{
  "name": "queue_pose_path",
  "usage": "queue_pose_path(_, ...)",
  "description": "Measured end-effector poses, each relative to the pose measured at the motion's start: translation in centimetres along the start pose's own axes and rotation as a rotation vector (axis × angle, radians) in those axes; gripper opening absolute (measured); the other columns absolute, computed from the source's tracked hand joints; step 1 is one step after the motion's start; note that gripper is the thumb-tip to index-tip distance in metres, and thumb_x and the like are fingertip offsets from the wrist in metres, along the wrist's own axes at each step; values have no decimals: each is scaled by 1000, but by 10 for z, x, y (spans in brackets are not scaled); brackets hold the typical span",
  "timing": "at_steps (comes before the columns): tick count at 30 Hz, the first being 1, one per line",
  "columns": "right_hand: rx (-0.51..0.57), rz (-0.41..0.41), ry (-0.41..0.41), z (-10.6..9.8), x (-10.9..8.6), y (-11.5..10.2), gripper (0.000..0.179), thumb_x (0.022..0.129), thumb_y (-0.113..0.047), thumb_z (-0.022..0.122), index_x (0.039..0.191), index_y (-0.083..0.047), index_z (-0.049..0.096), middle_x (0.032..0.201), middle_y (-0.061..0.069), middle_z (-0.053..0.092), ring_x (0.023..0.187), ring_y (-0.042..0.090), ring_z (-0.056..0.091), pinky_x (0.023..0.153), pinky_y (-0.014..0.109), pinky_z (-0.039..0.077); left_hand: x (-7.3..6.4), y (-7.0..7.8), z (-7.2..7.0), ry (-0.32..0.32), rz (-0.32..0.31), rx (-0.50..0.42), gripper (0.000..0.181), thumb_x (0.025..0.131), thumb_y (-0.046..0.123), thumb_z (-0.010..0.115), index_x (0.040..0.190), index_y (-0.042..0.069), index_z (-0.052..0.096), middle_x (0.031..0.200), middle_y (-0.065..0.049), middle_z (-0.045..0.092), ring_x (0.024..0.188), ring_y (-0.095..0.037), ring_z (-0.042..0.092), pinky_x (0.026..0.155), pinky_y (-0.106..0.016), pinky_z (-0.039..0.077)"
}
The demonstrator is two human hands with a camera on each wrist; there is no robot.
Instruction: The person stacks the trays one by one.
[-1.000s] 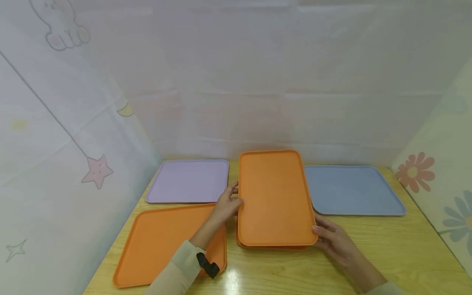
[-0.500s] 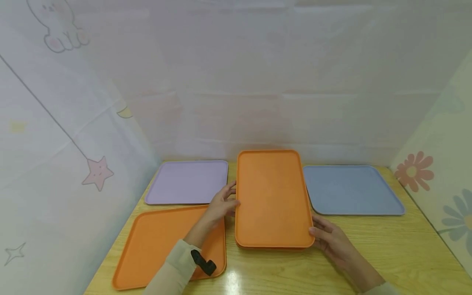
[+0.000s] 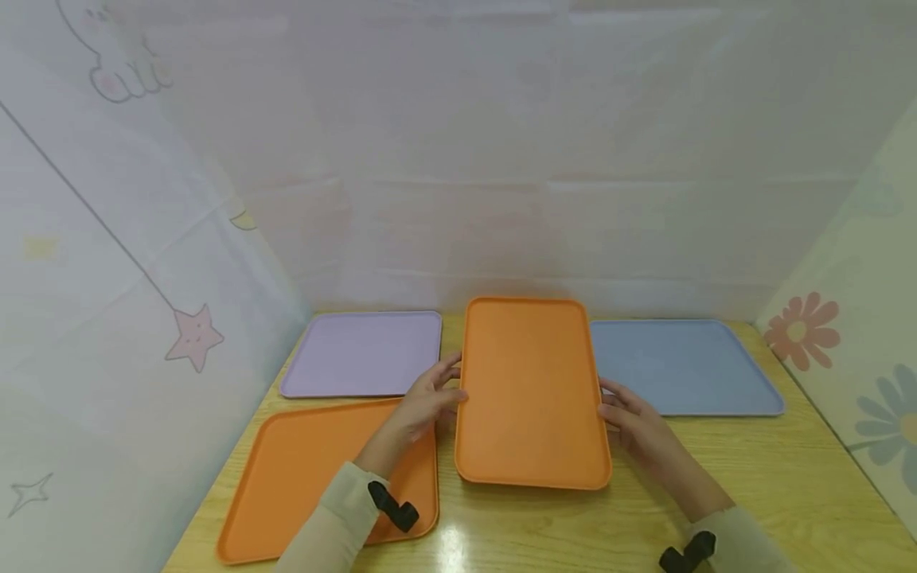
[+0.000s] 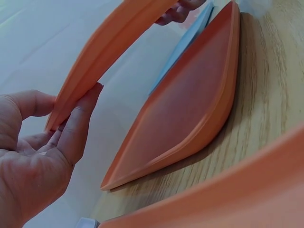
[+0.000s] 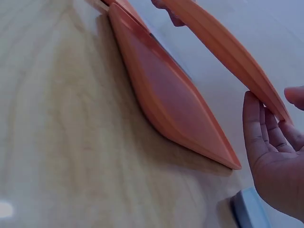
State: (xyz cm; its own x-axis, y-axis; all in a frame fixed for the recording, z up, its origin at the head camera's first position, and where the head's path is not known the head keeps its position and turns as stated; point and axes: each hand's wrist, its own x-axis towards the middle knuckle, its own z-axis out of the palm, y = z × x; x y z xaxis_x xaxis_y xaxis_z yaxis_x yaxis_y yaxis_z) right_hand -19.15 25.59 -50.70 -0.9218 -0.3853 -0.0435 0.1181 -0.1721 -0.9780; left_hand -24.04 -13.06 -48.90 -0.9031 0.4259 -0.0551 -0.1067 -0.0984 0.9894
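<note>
Both hands hold an orange rectangular tray [image 3: 530, 390] raised above the table at its two long sides. My left hand [image 3: 428, 402] pinches the left rim, thumb on top and fingers beneath, as the left wrist view shows. On the right rim, my right hand [image 3: 641, 430] has its fingers under the tray and its thumb at the upper edge. Below, a second orange tray [image 4: 175, 104] lies on the wooden table; the head view hides it behind the raised one, while the right wrist view shows a gap between the two trays.
Another orange tray [image 3: 322, 477] lies at the front left, partly under my left forearm. A purple tray [image 3: 368, 354] is at the back left, a blue tray [image 3: 688, 366] at the back right. Fabric walls [image 3: 458, 143] with printed drawings enclose the wooden table [image 3: 774, 493].
My right hand has slid away from me along the right rim. The held tray has shifted slightly toward me, and the lower tray's edge no longer shows under it in the head view.
</note>
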Motion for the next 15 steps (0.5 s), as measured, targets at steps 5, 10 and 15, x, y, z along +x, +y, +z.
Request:
queue_pose_path(5,-42,8,39,-5,16,-7,68,107,-11,51,163,-8,13,129,0,59,110,16,67,90,40,58,0,-2,1,-6,-19,3,77,95,0,63,160,16,27,146,-19,41,92,-17,63,73,-40,59)
queue_pose_path(10,-125,44,58,-6,23,-16,72,104,-15,57,163,-9,15,129,2,58,107,17,67,87,42,59,1,-2,1,6,-32,0,77,95,0,63,160,16,26,146,-18,41,91,-16,63,72,-38,59)
queue_pose_path(15,-140,64,43,-6,25,-21,74,104,-13,58,163,-8,14,130,4,57,107,16,67,89,47,58,3,0,0,11,-50,24,78,94,0,64,160,17,27,147,-19,41,92,-17,63,70,-36,59)
